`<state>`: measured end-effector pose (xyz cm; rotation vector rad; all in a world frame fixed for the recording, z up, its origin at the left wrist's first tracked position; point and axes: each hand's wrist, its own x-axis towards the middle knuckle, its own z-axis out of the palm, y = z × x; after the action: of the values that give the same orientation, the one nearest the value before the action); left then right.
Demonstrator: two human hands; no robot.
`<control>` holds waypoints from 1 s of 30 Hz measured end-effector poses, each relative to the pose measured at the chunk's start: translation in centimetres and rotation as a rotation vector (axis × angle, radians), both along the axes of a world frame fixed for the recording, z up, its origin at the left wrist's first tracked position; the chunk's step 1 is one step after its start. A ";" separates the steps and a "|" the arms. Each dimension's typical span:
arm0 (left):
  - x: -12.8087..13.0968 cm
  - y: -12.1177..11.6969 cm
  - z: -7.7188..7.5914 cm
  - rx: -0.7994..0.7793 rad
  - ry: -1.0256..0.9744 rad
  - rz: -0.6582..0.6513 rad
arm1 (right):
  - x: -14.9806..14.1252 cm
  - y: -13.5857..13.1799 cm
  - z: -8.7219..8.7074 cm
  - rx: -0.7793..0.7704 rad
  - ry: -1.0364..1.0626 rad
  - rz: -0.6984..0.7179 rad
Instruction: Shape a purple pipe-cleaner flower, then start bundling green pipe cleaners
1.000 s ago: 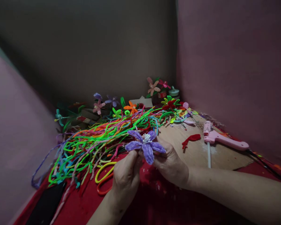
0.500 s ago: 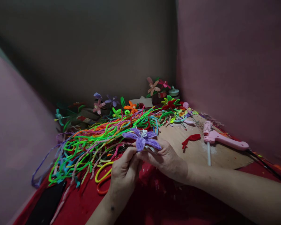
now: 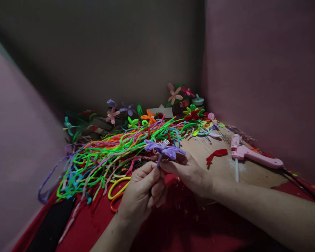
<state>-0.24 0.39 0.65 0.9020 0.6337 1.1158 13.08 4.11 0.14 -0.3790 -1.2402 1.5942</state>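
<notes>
A purple pipe-cleaner flower (image 3: pixel 164 148) with a white centre is held up over the red cloth, its face tilted away from me and nearly level. My left hand (image 3: pixel 144 190) pinches its short stem from below, fingers closed. My right hand (image 3: pixel 189 170) grips the flower just under the petals, fingers curled around it.
A big tangle of coloured pipe cleaners (image 3: pixel 107 154) lies behind the hands. Finished flowers (image 3: pixel 174 93) stand along the back wall. On a cardboard sheet (image 3: pixel 252 173) at the right lie a pink glue gun (image 3: pixel 253 156) and a red pipe-cleaner scrap (image 3: pixel 216 154). Walls close in on three sides.
The flower has tipped from facing me to lying almost flat, face up and away. My left hand slid down onto the stem and both hands shifted slightly right.
</notes>
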 end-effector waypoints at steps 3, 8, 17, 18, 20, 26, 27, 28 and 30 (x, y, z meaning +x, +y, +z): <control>-0.3 0.2 -0.4 -0.023 -0.123 -0.119 | 0.0 0.1 -0.1 -0.030 0.007 0.074; -0.6 0.4 -0.9 -0.026 -0.234 -0.238 | -0.1 0.4 -0.4 -0.078 0.066 0.162; -0.1 0.1 -0.1 -0.021 -0.011 -0.041 | -0.1 0.7 -1.1 -0.081 0.049 0.091; 0.0 0.1 0.0 -0.012 0.055 -0.006 | -0.1 0.8 -1.2 -0.092 0.044 0.079; 0.1 -0.1 0.3 0.027 0.233 0.073 | -0.2 0.8 -1.5 -0.125 0.017 0.047; 0.5 -0.3 -0.6 0.339 0.790 0.376 | -0.3 0.6 -1.3 -0.217 0.040 0.026; 0.5 -0.3 -1.0 0.410 0.866 0.419 | -0.4 0.6 -1.2 -0.216 0.051 0.025; 0.4 -0.2 -1.3 0.476 0.933 0.457 | -0.4 0.5 -1.1 -0.212 0.058 0.024; 0.1 -0.1 -1.8 0.583 1.041 0.527 | -0.5 0.4 -1.0 -0.206 0.059 0.028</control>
<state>-0.15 0.33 -1.13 1.9332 1.4978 1.2741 12.61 4.49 -0.83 -0.4426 -1.0432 1.7512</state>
